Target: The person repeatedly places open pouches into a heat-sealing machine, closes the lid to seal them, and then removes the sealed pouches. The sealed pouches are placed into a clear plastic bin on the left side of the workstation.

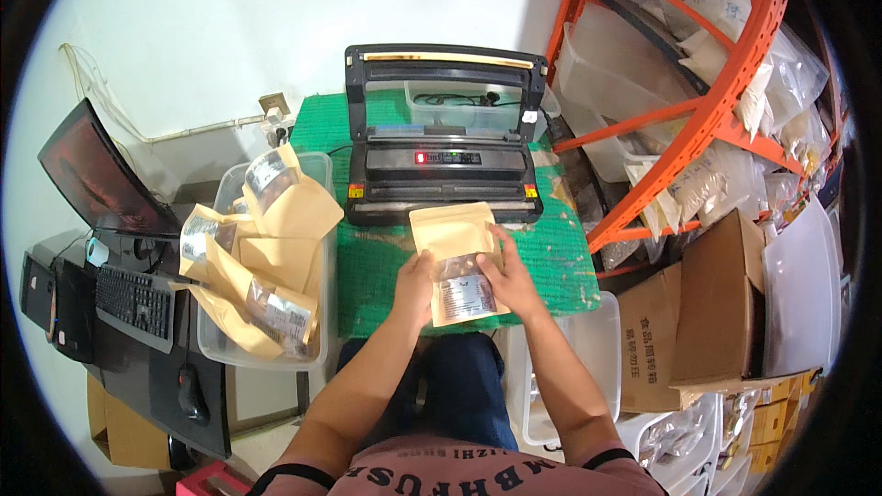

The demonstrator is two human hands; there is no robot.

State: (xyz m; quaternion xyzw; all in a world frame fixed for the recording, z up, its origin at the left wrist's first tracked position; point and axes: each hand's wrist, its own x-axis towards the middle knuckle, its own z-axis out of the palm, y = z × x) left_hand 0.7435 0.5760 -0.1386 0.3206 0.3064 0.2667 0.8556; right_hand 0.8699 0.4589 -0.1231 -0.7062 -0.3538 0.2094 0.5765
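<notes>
While both hands hold it between them, a kraft-paper pouch with a clear window and a printed label sits over the near part of a green-covered table, its far end pointing at a black sealing machine. The left hand pinches the pouch's left edge about midway along, its thumb lying toward the window, and the right hand grips the right edge, the thumb on the front beside the window and a finger reaching farther up that side. The pouch's near end extends between the wrists, and its far end overlaps the machine's near edge in view; whether the two touch, I cannot tell. The machine's lid stands raised at the far side, and a red display glows on its panel. Left of the hands, a clear plastic bin holds a loose heap of similar pouches; farther left are a keyboard and a monitor. To the right stand an orange shelving rack and an open cardboard box.
</notes>
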